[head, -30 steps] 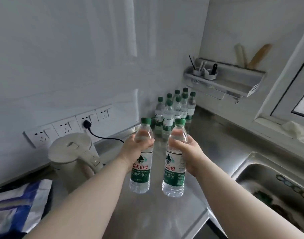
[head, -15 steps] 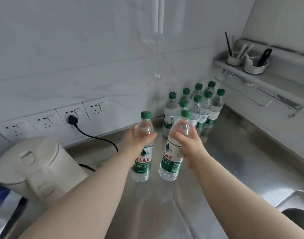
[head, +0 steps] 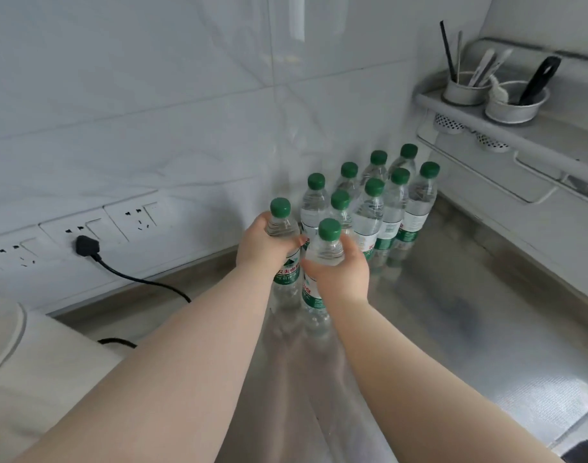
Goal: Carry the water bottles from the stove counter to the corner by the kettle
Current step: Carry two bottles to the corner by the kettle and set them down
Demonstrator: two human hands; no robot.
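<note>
The left hand (head: 262, 243) is wrapped round one bottle (head: 285, 262), the right hand (head: 341, 272) round another bottle (head: 322, 259), both held beside the bottle cluster (head: 376, 202) on the steel counter (head: 453, 312).

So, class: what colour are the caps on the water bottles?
Green, seen clearly in the head view: the cap on the left-hand bottle.

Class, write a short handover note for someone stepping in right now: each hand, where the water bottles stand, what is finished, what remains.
Left hand: closed around the neck of a clear green-capped water bottle.
Right hand: closed around a second green-capped bottle.
Both bottles are upright, low over the steel counter, at the near edge of the cluster of eight green-capped bottles in the wall corner.
Done: eight bottles placed.
Left: set these two down beside the cluster and release. Whether more remain at the stove is not visible.
</note>
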